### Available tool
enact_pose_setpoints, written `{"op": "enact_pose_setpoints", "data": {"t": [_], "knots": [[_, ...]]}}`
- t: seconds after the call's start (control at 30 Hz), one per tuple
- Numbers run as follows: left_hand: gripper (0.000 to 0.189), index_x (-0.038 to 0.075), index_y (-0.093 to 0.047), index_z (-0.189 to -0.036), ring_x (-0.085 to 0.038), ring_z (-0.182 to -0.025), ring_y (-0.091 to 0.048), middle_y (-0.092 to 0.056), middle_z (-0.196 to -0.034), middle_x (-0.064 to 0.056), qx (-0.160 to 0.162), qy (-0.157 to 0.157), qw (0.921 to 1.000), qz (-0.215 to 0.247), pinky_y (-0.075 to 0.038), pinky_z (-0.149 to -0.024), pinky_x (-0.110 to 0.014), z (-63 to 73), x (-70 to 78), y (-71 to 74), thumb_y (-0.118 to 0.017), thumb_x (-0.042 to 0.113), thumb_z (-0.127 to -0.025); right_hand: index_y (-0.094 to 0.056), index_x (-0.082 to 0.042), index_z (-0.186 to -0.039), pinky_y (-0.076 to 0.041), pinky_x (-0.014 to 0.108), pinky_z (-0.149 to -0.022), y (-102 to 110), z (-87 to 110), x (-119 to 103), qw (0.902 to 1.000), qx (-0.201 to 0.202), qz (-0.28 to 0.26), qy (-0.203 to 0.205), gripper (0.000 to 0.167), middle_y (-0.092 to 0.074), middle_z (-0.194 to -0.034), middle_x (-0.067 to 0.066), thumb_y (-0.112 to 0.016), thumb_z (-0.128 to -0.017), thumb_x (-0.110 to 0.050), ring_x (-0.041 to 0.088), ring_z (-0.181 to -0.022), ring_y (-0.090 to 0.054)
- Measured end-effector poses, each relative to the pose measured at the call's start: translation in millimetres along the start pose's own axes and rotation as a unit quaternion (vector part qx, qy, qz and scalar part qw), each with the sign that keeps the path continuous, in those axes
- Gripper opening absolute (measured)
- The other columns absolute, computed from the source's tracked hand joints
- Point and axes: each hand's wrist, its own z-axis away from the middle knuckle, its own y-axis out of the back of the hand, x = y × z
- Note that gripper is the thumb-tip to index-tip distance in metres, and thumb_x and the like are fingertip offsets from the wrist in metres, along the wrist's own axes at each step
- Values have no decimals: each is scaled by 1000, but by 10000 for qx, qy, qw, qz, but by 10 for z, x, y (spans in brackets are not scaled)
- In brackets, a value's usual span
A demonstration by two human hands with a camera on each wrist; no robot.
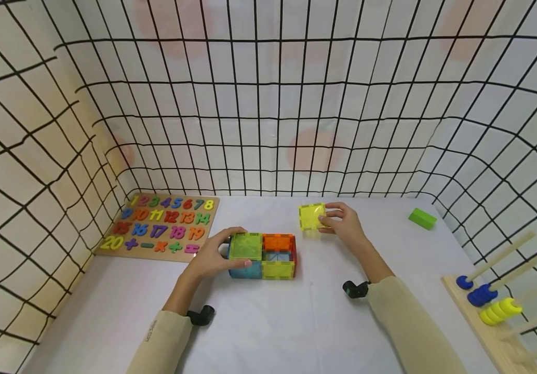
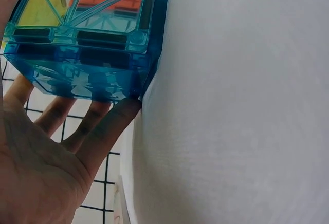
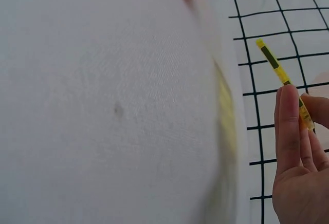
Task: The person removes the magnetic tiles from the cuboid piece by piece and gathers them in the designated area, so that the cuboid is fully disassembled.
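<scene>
A low box of translucent magnetic tiles (image 1: pixel 278 270) sits mid-table. Its left half is topped by a green tile (image 1: pixel 245 245); the right half is open at the top, with an orange back wall and red end. My left hand (image 1: pixel 210 258) grips the box's left end, thumb along the front and fingers behind. In the left wrist view, that end shows blue tiles (image 2: pixel 77 75) against the hand. To the box's right, my right hand (image 1: pixel 347 227) pinches a yellow square magnetic tile (image 1: pixel 309 215) by its right edge. The right wrist view shows this tile (image 3: pixel 272 59) edge-on.
A wooden number board (image 1: pixel 153 254) with colourful numerals lies at the left, close to the left hand. Far right lies a green block (image 1: pixel 423 218). A wooden peg counter (image 1: pixel 455 291) with blue and yellow rings stands at the right edge. Black grid netting (image 1: pixel 278 83) surrounds the table.
</scene>
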Motion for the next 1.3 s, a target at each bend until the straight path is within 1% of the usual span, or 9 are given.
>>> {"op": "enact_pose_setpoints", "data": {"t": [0.23,0.4,0.53,0.63,0.7,0.8,0.93,1.13,1.3], "knots": [[74,48,-56,-138,-30,-133,-52,-58,-146,9,-16,-24,10000,37,-48,-107,-62,8,-25,-6,-89,56,-72,-49,2,-141,-64,35,-81,-47,-128,96,9985,300,31,-458,51,-60,-110,12,-72,-96,-7,15,-83,-70],[75,48,-55,-139,-29,-131,-52,-57,-146,9,-42,-31,10000,42,-49,-106,-60,14,-43,-4,-89,55,-73,-51,0,-142,-63,29,-81,-77,-209,173,9964,457,122,-698,53,-60,-116,14,-73,-94,-5,16,-89,-68],[77,43,-56,-141,-29,-131,-52,-58,-146,9,-57,-26,10000,59,-49,-106,-60,18,-55,5,-90,55,-73,-53,-1,-141,-63,25,-75,-105,-260,230,9937,662,325,-848,55,-61,-120,16,-77,-92,-6,12,-81,-70],[78,41,-56,-142,-30,-131,-52,-57,-147,9,-56,-43,9999,83,-48,-106,-61,16,-60,7,-90,54,-73,-59,-4,-136,-61,22,-67,-139,-284,248,9884,948,849,-827,51,-65,-119,16,-80,-91,-13,12,-72,-70],[76,43,-56,-141,-30,-131,-52,-57,-147,9,-34,-65,9999,94,-49,-106,-60,13,-57,4,-89,54,-73,-63,-6,-133,-60,22,-66,-164,-291,242,9811,1172,1364,-708,48,-67,-118,14,-81,-90,-21,14,-74,-69],[74,46,-55,-140,-30,-131,-52,-56,-148,9,-15,-127,9998,127,-50,-104,-58,6,-50,-6,-89,54,-74,-68,-6,-127,-57,29,-77,-193,-298,226,9654,1482,2092,-465,45,-70,-115,14,-80,-89,-29,22,-88,-67],[74,46,-55,-139,-29,-130,-52,-56,-148,10,9,-111,9998,148,-50,-104,-57,-1,-45,-26,-89,55,-74,-70,-3,-124,-54,38,-93,-211,-309,210,9550,1567,2491,-367,43,-69,-112,16,-77,-91,-30,28,-106,-62],[77,46,-54,-141,-29,-131,-52,-55,-149,9,3,9,10000,83,-47,-108,-61,7,-12,-20,-89,57,-73,-71,-2,-115,-50,34,-81,-210,-327,213,9437,1522,2916,-361,37,-67,-101,13,-77,-91,-30,27,-94,-60],[77,48,-54,-140,-29,-134,-50,-54,-151,10,-11,73,10000,63,-44,-110,-64,7,-14,-24,-89,58,-72,-68,-1,-117,-54,24,-64,-179,-306,213,9532,1427,2632,-414,39,-66,-104,15,-77,-92,-29,17,-69,-65]]}}
